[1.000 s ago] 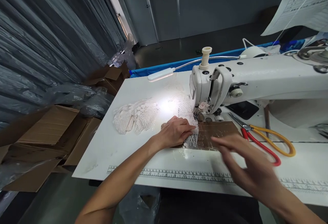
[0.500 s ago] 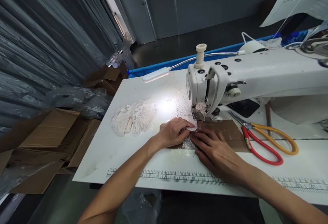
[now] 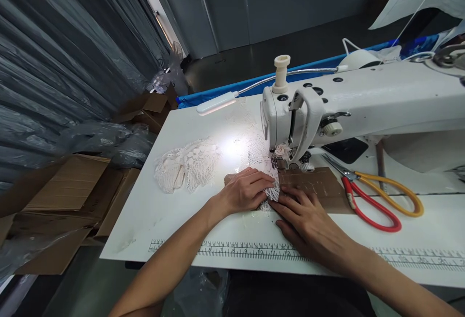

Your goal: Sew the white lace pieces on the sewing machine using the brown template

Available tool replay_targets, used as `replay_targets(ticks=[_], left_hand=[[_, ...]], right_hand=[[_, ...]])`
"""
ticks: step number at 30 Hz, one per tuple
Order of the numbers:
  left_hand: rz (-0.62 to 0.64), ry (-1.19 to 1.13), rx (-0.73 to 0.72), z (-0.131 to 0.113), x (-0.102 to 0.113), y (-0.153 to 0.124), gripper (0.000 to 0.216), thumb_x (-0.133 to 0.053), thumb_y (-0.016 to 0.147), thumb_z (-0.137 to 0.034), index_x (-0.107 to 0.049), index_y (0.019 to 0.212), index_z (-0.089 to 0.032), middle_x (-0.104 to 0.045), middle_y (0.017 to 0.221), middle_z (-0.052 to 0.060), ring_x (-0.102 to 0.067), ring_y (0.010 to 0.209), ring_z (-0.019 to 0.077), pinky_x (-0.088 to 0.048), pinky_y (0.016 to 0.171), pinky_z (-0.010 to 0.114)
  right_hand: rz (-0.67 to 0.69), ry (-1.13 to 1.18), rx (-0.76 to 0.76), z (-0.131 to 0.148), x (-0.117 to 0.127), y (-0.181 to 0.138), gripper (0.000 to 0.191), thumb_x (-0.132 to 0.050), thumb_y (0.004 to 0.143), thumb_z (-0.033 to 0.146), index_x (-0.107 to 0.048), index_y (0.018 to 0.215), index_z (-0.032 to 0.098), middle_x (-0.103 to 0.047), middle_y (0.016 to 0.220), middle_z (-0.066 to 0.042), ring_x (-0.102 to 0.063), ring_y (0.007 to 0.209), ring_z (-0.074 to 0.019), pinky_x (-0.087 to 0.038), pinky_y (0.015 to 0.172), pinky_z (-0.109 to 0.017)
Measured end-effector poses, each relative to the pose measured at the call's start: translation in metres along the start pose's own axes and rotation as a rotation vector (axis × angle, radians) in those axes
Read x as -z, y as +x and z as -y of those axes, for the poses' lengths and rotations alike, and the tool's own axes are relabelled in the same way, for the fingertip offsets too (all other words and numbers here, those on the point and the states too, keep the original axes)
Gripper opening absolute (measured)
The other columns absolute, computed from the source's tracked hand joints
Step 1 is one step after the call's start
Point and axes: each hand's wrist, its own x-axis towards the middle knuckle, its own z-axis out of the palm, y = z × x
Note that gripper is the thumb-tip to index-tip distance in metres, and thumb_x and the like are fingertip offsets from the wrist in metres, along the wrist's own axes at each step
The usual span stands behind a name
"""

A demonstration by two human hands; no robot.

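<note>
I am pressing my left hand (image 3: 247, 192) down on the lace (image 3: 273, 194), fingers loosely curled over its edge; whether they are pinching it or only bearing on it I cannot tell. My right hand (image 3: 308, 220) is lying nearly flat and open, gripping nothing, its fingertips touching the lace from the other side and resting on the cardboard (image 3: 321, 184) beneath. The lace is lying between my two hands, just in front of the presser foot (image 3: 279, 162) of the machine (image 3: 363, 99). Both sets of fingertips are sitting close to the foot, so I judge that a finger drifting forward could get caught there. The open mesh could also snag or bunch if my hands are pushing unevenly. The scissors (image 3: 378, 203) are lying to my right on the table (image 3: 170, 220), near my forearm, where a careless sweep could knock them. A lace pile (image 3: 187, 164) is sitting to the left under the lamp (image 3: 216, 104).
</note>
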Motion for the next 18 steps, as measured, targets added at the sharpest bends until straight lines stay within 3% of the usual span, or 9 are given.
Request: replay_targets(ticks=[7,11,14,18], left_hand=[[0.027,0.056,-0.046,-0.001,0.001,-0.001,0.016,-0.053,0.088,-0.014,-0.068,0.092,-0.015,-0.071,0.099,0.006,-0.066,0.083,0.0146,-0.056,0.076,0.031],[0.083,0.142,-0.067,-0.006,0.002,0.0,0.014,-0.055,0.09,-0.018,-0.069,0.091,-0.018,-0.07,0.1,0.004,-0.065,0.082,0.014,-0.056,0.074,0.03],[0.093,0.209,-0.084,-0.008,0.001,-0.001,0.016,-0.053,0.091,-0.017,-0.068,0.091,-0.018,-0.069,0.099,0.004,-0.064,0.079,0.014,-0.054,0.071,0.03],[0.109,0.22,-0.127,-0.007,0.002,-0.001,0.017,-0.051,0.091,-0.017,-0.068,0.093,-0.017,-0.067,0.103,0.006,-0.062,0.08,0.0147,-0.052,0.073,0.031]], right_hand=[[0.053,0.065,-0.003,-0.01,0.01,0.002,0.034,-0.049,0.09,0.018,-0.06,0.122,0.019,-0.063,0.121,-0.01,-0.046,0.123,-0.033,-0.04,0.096,-0.056],[0.112,0.189,-0.004,-0.042,0.032,0.026,0.032,-0.042,0.09,0.018,-0.067,0.111,0.02,-0.069,0.107,-0.007,-0.065,0.088,-0.0196,-0.052,0.079,-0.034],[0.133,0.026,0.011,-0.061,0.034,0.043,0.039,-0.043,0.089,0.02,-0.065,0.12,0.025,-0.068,0.108,-0.006,-0.064,0.067,-0.0164,-0.052,0.062,-0.03],[0.086,-0.084,-0.02,-0.071,0.019,0.044,0.039,-0.043,0.088,0.019,-0.068,0.117,0.027,-0.069,0.103,-0.007,-0.063,0.063,-0.016,-0.051,0.057,-0.029]])
